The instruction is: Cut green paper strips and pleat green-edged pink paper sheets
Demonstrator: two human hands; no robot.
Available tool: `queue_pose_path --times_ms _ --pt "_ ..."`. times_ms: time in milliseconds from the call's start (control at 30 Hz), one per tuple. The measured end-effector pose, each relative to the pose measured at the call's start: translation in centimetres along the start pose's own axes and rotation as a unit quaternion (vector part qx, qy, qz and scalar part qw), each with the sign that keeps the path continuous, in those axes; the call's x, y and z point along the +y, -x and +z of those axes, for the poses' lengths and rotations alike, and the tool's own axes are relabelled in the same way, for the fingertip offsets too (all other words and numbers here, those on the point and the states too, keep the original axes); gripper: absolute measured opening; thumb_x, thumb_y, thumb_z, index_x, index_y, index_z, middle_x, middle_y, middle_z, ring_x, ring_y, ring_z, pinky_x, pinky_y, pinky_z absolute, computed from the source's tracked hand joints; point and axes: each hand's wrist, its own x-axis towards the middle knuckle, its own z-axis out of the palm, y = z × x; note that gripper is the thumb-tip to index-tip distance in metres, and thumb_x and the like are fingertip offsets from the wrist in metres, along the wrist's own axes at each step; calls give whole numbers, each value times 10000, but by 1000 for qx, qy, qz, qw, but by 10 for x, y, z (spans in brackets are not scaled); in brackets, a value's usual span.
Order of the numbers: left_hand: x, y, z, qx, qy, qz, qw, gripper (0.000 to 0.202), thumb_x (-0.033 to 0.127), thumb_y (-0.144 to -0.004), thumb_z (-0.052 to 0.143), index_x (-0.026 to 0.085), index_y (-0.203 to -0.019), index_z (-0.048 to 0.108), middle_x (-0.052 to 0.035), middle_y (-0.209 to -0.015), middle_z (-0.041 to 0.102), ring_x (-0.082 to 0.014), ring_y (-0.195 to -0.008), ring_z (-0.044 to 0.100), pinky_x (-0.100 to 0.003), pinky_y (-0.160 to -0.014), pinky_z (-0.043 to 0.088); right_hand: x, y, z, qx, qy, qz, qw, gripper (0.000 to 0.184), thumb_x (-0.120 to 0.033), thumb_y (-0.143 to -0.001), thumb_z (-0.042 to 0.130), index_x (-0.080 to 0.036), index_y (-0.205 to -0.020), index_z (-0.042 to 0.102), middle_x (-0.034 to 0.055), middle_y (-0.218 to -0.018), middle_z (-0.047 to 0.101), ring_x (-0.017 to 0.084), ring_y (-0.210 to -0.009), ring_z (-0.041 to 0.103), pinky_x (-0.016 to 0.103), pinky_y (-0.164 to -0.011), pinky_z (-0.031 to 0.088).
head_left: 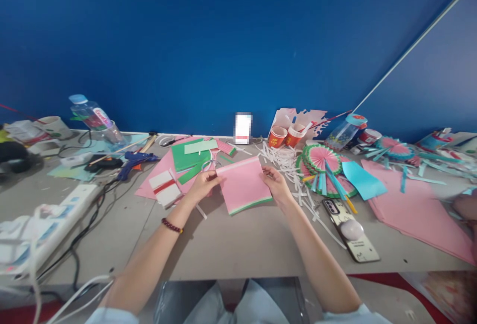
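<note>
A sheet of pink paper [244, 185] with a green strip along its near edge and a pale strip along its far edge is held above the table. My left hand [206, 185] pinches its left side, and my right hand [274, 181] grips the right side. Just behind my left hand lie scissors [209, 164], partly hidden. Green paper [186, 155] and a pale green strip [200, 146] rest on pink sheets beyond. Left of my left hand is a white pack with a red band [164, 187].
White paper shreds [286, 162] and round pink-and-green paper fans [321, 160] lie to the right, near a phone [352, 232] and pink sheets [410, 200]. Red paper cups [278, 136] stand behind. Leftward are a blue glue gun [136, 161], a bottle [95, 115] and a power strip [55, 229] with cables.
</note>
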Motion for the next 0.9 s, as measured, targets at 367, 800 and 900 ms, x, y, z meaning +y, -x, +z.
queue_pose_path --times_ms 367,800,900 --pt "11 13 29 -34 26 45 998 406 539 -736 611 157 -598 612 23 -557 511 -114 -562 443 -241 -539 368 -33 31 21 72 311 -372 871 200 -159 -855 509 -246 -980 638 73 -990 630 212 -963 576 396 -893 441" --pt "13 31 49 -97 -94 184 974 250 354 -877 486 176 -771 626 -17 -754 614 -146 -736 546 -256 -691 438 -32 39 29 -23 340 -427 837 196 -177 -882 552 -277 -980 688 43 -894 685 190 -899 600 355 -815 482" --pt "14 32 48 -101 -109 196 969 244 328 -893 458 184 -780 620 -28 -780 623 -152 -761 560 -265 -709 447 -35 40 29 -36 353 -436 827 201 -180 -891 537 -270 -994 684 44 -884 689 184 -871 605 348 -797 483"
